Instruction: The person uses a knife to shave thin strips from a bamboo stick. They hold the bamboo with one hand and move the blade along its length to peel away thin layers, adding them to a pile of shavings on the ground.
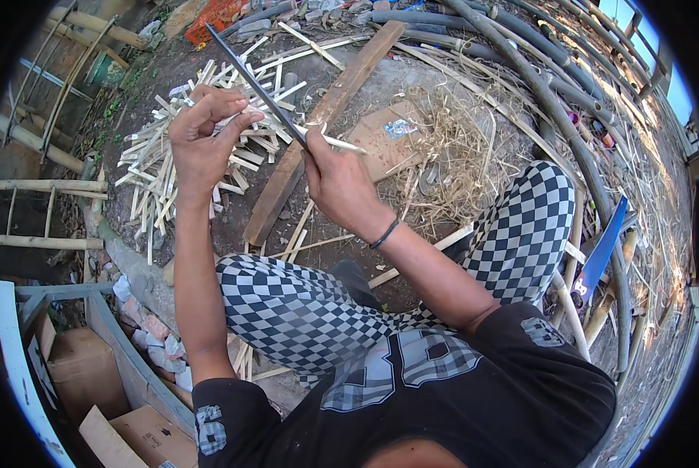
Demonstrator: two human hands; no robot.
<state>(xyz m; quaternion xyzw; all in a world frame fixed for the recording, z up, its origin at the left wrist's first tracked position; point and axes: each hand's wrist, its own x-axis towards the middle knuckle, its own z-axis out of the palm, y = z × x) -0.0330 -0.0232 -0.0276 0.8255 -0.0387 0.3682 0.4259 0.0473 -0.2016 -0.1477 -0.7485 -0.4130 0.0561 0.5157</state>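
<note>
My right hand (340,183) is closed around a long dark knife (260,90), its blade slanting up and to the left past my left hand. A pale pointed end of a bamboo stick (345,145) sticks out beyond my right-hand fingers, close to the blade. The fingers of my left hand (207,136) are pinched together on a thin pale bamboo piece, mostly hidden by the fingertips and blade. Beneath and around my left hand lies a heap of short split bamboo sticks (148,173). A wooden plank (275,204) runs diagonally under both hands.
A flattened cardboard sheet (379,160) lies beyond the plank, beside bamboo shavings (462,152). Long bamboo poles (513,58) curve along the far right. Near my right knee is a blue saw (599,253). Cardboard boxes (88,370) stand at lower left; an orange crate (213,17) is far off.
</note>
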